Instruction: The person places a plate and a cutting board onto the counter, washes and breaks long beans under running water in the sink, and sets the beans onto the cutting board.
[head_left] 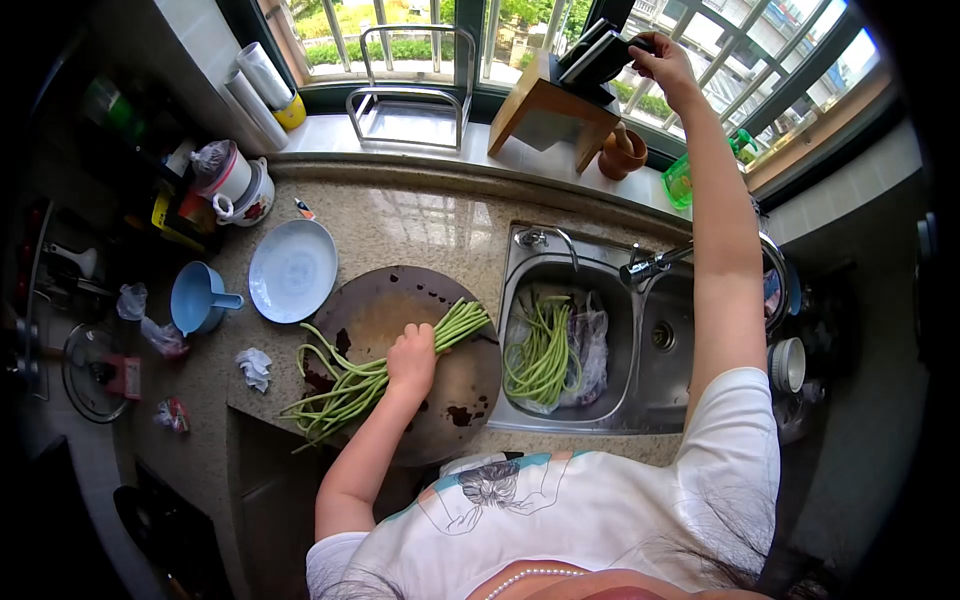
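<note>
My left hand (411, 358) is closed around a bundle of long green beans (355, 385). The beans lie slantwise across a round, wet-spotted chopping board (440, 415), and some overhang its lower left edge. Up at the windowsill, my right hand (664, 68) is stretched far out, its fingers pinched on a black knife handle (637, 44). That handle is at a wooden knife block (540, 97) with other dark handles. The knife's blade cannot be made out. More long beans (540, 358) rest in a plastic bag in the left sink basin.
A double steel sink (630, 415) with a faucet (650, 265) is right of the board. To the left are a pale blue plate (292, 270), a blue ladle-like scoop (200, 298) and crumpled tissue (254, 369). A metal rack (410, 120) and wooden mortar (622, 155) line the sill.
</note>
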